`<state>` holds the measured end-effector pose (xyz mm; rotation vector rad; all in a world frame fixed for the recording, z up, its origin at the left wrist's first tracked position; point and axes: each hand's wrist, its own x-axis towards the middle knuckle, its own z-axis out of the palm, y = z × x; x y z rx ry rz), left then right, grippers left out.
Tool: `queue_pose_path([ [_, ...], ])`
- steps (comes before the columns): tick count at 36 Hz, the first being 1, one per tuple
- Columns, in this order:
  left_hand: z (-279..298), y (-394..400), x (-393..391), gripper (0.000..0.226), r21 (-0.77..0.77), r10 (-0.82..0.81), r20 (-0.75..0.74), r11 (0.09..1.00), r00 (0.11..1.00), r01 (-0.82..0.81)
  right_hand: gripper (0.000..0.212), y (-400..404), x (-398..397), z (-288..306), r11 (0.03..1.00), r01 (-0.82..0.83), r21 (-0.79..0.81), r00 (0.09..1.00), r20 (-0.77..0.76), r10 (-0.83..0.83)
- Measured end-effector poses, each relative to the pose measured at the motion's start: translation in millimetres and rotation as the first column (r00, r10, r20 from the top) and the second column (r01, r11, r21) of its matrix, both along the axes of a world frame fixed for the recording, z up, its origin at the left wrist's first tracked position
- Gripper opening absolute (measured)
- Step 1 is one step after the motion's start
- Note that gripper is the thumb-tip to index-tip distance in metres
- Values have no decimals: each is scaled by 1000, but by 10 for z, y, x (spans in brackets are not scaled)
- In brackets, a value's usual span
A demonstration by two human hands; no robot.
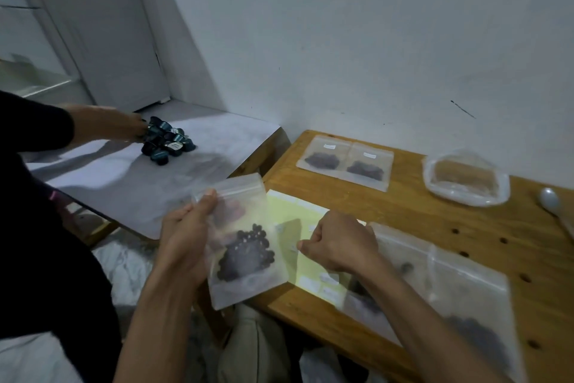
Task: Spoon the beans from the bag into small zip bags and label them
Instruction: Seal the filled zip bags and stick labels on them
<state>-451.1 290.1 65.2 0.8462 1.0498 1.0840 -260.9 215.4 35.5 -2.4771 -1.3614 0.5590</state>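
The left hand (189,236) is gripping a small zip bag (245,246) by its left edge, thumb on the front near the zip strip, holding it upright off the near-left corner of the wooden table (403,205). Dark beans (248,255) are sitting in the bag's lower half. The right hand (338,246) is curling closed over a pale yellow label sheet (298,215) lying on the table, its fingertips pinching at something small at the sheet; what they are holding is too blurred to tell. Several white labels (329,278) are showing on the sheet's near end.

Two filled, labelled bags (344,162) are lying side by side, touching, at the table's far edge. To their right a larger clear bag (466,177) of brownish contents is resting, with a spoon (551,199) just beside it. More bags (466,298) are lying under the right forearm.

On a white-covered table (139,177) to the left, another person's hand (121,124) is touching a pile of dark capsules (169,143).
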Motion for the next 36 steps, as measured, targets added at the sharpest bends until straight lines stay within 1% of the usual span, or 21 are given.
queue_pose_path([
  [6,-2,3,-5,19,-4,-9,7,1000,1000,9,29,4,-25,-31,1000,0,30,997,-73,2],
  [13,-29,24,-14,19,-40,-17,17,999,1000,18,34,-25,-47,-3,996,-20,92,992,-126,32],
  [17,-38,40,-8,18,-42,-25,13,999,1000,26,18,-38,-60,-20,982,3,188,986,-164,28],
  [20,-18,37,-6,18,-38,-30,3,999,1000,30,14,-58,-47,24,963,32,269,976,-217,28],
  [22,3,26,7,19,-36,-31,3,999,1000,31,13,-73,-13,78,938,81,337,945,-325,35],
  [25,31,-5,36,21,-38,-53,-11,998,999,53,18,-107,28,211,871,198,451,846,-526,80],
  [28,30,-42,110,24,-23,-91,-27,996,995,90,21,-140,14,392,808,243,536,785,-598,161],
  [30,28,-76,181,25,-12,-134,-44,991,990,133,17,-152,-19,501,792,215,572,773,-595,220],
  [32,31,-115,260,26,-12,-187,-58,982,981,187,9,-153,-62,569,798,150,584,785,-561,263],
  [34,36,-149,319,27,-28,-228,-62,974,972,226,5,-131,-106,578,803,97,588,829,-494,262],
  [36,43,-182,365,29,-34,-251,-54,968,967,249,6,-93,-131,544,800,70,596,890,-400,220],
])
